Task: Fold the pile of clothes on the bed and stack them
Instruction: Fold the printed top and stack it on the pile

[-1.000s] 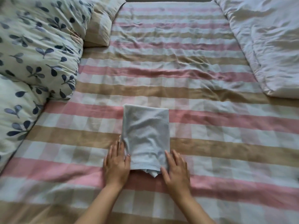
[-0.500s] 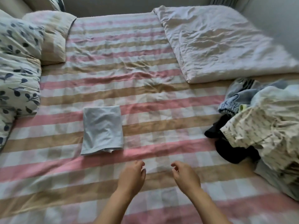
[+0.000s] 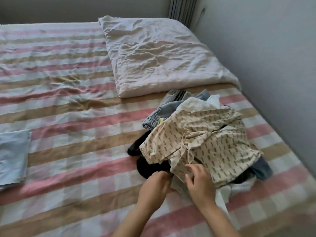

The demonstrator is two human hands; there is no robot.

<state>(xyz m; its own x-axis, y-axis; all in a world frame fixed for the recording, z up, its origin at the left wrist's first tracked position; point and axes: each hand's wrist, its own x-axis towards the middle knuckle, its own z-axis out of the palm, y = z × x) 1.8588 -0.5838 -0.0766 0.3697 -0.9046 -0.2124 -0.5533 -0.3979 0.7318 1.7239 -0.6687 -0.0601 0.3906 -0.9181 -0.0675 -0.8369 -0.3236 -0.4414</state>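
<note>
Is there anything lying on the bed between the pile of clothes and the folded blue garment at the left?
Nothing visible does. Between the pile of clothes and the folded blue garment at the left edge there is only bare striped bedsheet. The white folded quilt lies farther back, out of that path.

Two bare forearms, no sleeves visible. Left hand [image 3: 153, 186] and right hand [image 3: 201, 184] bare: no rings, watch, bracelets or gloves. Fingernails short, unpainted.

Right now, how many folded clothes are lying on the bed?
1: the blue folded garment at the left edge, partly cut off. The pile on the right is unfolded.
</note>
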